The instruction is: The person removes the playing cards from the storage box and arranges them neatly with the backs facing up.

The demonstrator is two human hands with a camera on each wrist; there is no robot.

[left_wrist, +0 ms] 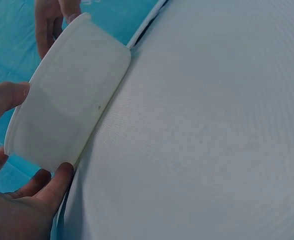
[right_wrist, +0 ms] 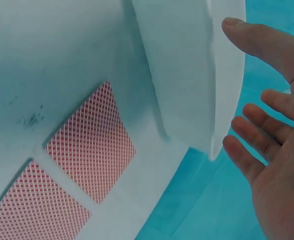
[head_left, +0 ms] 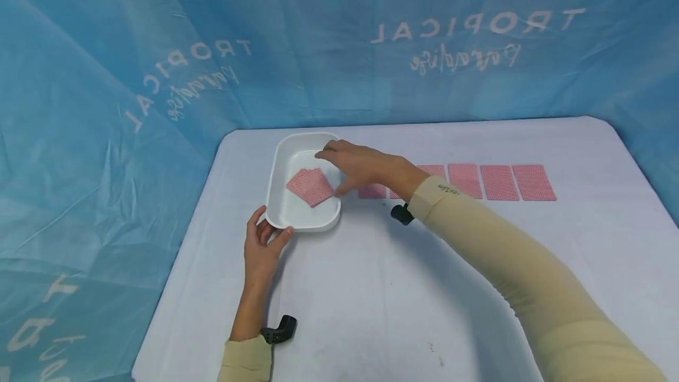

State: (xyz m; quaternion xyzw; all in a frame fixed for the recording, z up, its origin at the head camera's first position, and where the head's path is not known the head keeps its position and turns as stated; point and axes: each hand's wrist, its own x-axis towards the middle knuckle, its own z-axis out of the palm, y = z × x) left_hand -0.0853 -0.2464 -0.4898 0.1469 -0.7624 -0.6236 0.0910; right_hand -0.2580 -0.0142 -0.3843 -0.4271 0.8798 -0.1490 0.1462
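A white plastic tray [head_left: 300, 220] is at the left of the table, and its near edge looks raised in the left wrist view. My left hand [head_left: 262, 249] grips its near left corner, thumb at the near side and fingers around the left. A few overlapping playing cards [head_left: 310, 187], red-patterned backs up, lie inside the tray. Over the tray's right edge is my right hand [head_left: 356, 164], thumb and fingers spread with nothing between them. In the right wrist view the thumb [right_wrist: 259, 42] is close to the tray's rim; whether it touches I cannot tell.
A row of several face-down playing cards [head_left: 500, 183] stretches right from the tray, partly hidden by my right forearm. A white cloth [head_left: 339, 311] covers the table. Blue printed sheets [head_left: 318, 28] hang behind it and at the left.
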